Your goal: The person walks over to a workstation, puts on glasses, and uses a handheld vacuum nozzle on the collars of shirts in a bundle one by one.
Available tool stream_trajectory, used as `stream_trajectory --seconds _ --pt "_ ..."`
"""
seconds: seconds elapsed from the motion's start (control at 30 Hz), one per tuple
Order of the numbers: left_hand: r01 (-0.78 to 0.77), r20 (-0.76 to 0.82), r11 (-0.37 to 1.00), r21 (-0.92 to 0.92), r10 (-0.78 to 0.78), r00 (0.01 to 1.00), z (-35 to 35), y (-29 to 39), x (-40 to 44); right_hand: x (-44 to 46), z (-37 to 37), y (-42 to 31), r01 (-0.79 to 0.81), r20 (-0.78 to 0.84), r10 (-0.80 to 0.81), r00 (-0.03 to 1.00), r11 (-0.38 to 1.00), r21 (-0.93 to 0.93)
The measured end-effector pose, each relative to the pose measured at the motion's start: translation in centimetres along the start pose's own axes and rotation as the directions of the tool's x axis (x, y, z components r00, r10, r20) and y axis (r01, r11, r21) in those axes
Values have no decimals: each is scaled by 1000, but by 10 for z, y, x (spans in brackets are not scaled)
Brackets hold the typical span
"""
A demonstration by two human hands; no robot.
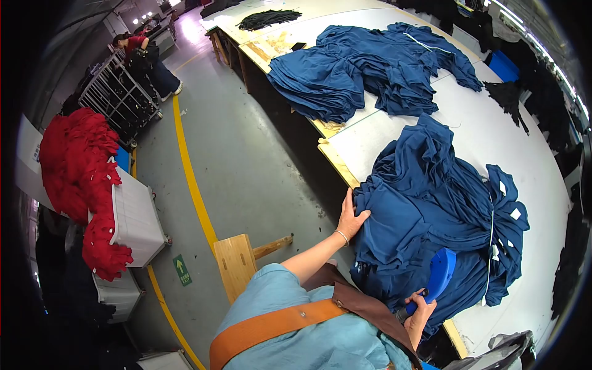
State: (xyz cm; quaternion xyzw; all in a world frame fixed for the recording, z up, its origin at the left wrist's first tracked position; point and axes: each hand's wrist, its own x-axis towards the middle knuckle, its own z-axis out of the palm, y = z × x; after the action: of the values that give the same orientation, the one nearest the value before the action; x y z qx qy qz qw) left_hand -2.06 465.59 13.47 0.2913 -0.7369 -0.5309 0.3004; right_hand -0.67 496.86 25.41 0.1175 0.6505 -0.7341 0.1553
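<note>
Navy garments (425,209) lie in a loose, rumpled heap at the near end of the white-topped table (478,132), by its left edge, with a pale cord (491,240) running across the right part and white labels (515,214) showing beyond it. The left hand (351,222) is laid against the heap's left side, thumb spread away from the fingers; I cannot tell whether the fingertips pinch any cloth. The right hand (420,310) has its fingers curled around the lower end of a blue handheld tool (440,275), whose broad head tilts up over the near side of the heap.

The cloth looks soft and limp, likely a thin knit, so a single piece should be light and not fragile, though the whole stack is probably heavy and apt to slump or slide layer over layer. A flat palm on the folds should steady it; to shift it, gathering several layers deep, with a hand on each side, seems safer than plucking at the top fold. The cord side probably holds together best. The tool looks rigid and easy to manage one-handed, best held by its narrow lower end.

A second navy pile (382,68) lies farther along the table, and a wooden bench (234,265) stands on the floor to the left.
</note>
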Motion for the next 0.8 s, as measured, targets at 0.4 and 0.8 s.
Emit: stream_trajectory --seconds 0.4,0.8 --pt "141 -179 932 -335 -209 961 -65 -21 107 0 5 -2 -16 -14 15 1000 999 -36" --pt "-344 -481 895 -283 178 858 -381 272 296 7 -2 -5 10 23 -9 1000 1000 -22"
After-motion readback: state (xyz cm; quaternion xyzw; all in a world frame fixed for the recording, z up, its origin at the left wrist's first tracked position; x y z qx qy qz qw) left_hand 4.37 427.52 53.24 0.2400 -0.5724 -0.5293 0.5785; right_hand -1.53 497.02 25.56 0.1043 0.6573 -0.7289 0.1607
